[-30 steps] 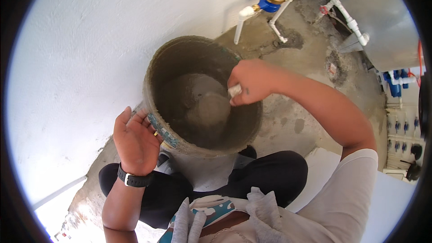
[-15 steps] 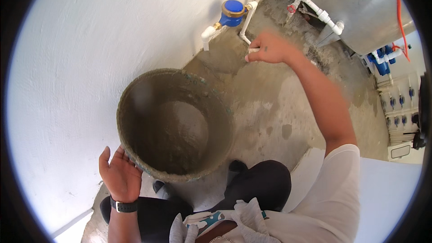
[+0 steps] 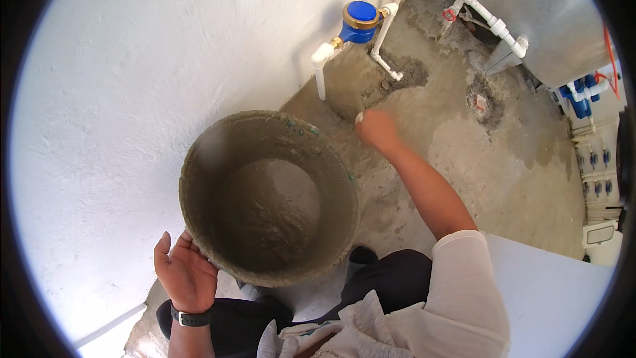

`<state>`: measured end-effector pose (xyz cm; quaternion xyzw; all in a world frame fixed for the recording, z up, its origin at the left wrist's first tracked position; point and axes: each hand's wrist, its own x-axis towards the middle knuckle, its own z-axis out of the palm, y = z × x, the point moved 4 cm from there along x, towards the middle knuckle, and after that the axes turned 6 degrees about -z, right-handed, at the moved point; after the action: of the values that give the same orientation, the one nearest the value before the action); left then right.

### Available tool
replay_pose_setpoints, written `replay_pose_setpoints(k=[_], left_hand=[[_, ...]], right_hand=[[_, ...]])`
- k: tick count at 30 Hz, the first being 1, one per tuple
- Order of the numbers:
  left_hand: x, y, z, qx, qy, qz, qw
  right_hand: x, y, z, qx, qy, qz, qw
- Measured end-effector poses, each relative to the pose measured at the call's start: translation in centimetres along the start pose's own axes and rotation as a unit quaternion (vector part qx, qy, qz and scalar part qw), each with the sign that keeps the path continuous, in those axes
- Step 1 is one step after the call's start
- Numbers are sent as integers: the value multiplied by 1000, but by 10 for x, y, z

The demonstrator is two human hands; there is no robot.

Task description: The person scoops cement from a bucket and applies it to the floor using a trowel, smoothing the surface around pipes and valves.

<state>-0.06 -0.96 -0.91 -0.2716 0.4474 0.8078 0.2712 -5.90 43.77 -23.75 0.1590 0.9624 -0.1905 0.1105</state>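
A wide round bucket (image 3: 199,159), its walls caked with grey cement, holds wet mortar (image 3: 271,202) in its bottom. At its near left side is my left hand (image 3: 189,275), palm up and thumb spread. The fingertips of that hand reach under the bucket's outer side and touch it; part of them is hidden. My right hand (image 3: 377,129) is closed low over the floor, just beyond the bucket's far right side. It is slightly blurred, and a small pale bit shows at its fingers; the rest of what it grips is hidden.
A blue water meter (image 3: 361,16) on white pipes (image 3: 391,30) juts out by the white wall (image 3: 119,93). A metal tank (image 3: 543,20) stands far right. In the floor (image 3: 450,152) are a rough hole (image 3: 407,73) around a pipe end and another broken patch (image 3: 482,103).
My right hand has come nearer and lower, from beside the pipe to close by the bucket. The pipe end and floor holes now show. My left hand stays at the bucket; the view shifted slightly.
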Motion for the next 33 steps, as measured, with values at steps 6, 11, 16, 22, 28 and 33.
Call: replay_pose_setpoints(k=[6, 11, 16, 22, 28, 33], left_hand=[[1, 1, 2, -3, -30, -8, 999], [-2, 1, 6, -10, 15, 4, 1000], [1, 4, 1, -6, -30, -12, 999], [3, 6, -4, -8, -53, -18, 998], [1, 6, -1, -21, -8, -6, 1000], [0, 7, 1, -26, -7, -4, 1000]], right_hand=[[-16, -12, 35, -61, 116, 0, 991], [-23, 0, 35, -35, 148, -9, 988], [-31, 3, 34, -11, 145, -9, 989], [-25, 1, 24, 8, 137, 25, 990], [21, 1, 6, -18, 171, 35, 985], [65, -16, 14, 3, 47, 35, 998]])
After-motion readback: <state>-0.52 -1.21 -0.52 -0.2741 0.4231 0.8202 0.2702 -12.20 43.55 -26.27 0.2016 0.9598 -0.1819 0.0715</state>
